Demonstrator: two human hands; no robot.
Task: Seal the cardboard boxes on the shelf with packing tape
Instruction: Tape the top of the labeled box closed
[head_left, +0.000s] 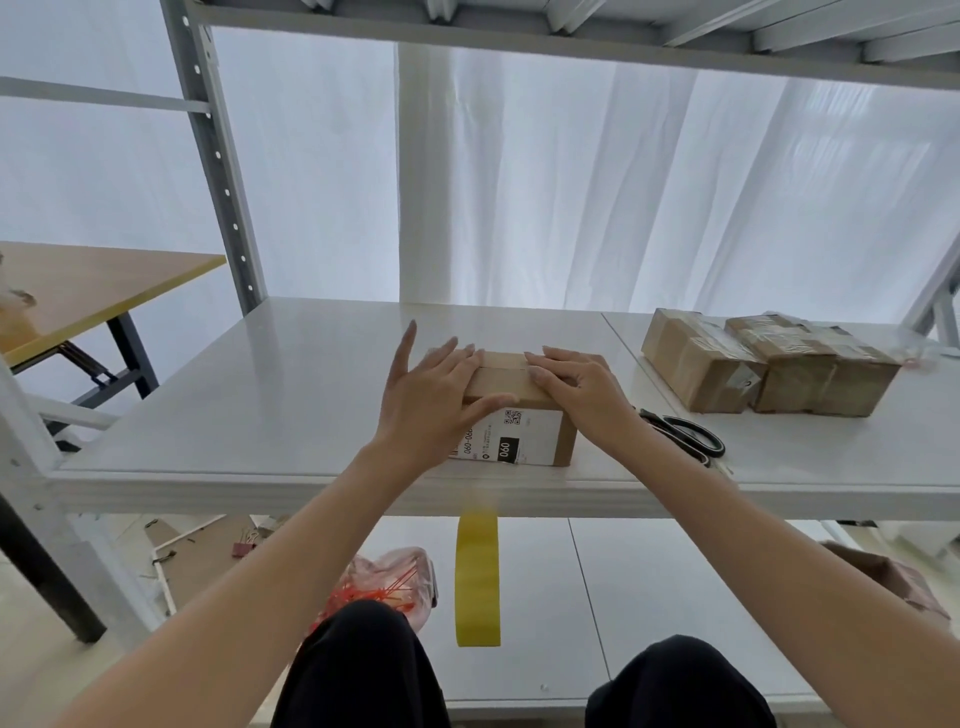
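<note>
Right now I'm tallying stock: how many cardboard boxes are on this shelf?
3: one box under both hands at the centre, two taped boxes side by side at right.

1. Bright, even daylight comes through the white curtain (675, 197) behind the shelf (270, 395), which glows softly and looks nearly washed out in its upper part.
2. The shelf's white top carries a pale sheen toward its back edge; shadows are faint, only thin soft ones under the cardboard box (519, 410) and the scissors (685, 434).
3. The yellow tape strip (478, 577) hanging below the front edge is smeared at its upper end.
4. Wide-angle distortion bends the rack upright (218, 156) and stretches both forearms toward the bottom corners.
5. Detail is slightly soft throughout.
</note>
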